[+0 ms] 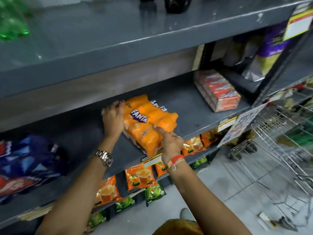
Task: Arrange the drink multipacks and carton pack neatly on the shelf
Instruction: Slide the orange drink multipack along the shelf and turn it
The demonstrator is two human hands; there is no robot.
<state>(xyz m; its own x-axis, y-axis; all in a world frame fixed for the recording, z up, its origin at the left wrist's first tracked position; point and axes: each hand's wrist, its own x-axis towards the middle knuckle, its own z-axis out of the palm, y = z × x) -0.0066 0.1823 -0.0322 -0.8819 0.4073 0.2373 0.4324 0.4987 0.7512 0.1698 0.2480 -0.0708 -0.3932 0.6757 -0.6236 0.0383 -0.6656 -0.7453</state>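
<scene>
An orange Fanta multipack [149, 122] lies at a slant on the grey middle shelf [191, 106], one end at the front edge. My left hand [113, 120] is pressed flat against its left side, fingers reaching to the far corner. My right hand [170, 141] grips its near right edge at the shelf front. A blue and red drink multipack [28, 165] lies further left on the same shelf. A red and orange carton pack [217, 91] stands at the shelf's right end.
The grey upper shelf [118, 43] overhangs the middle one, with green bottles [11, 22] at its left. Orange and green pouches [140, 180] fill the lower shelves. A wire trolley [277, 143] stands on the tiled floor at the right. Bags [271, 53] sit in the neighbouring bay.
</scene>
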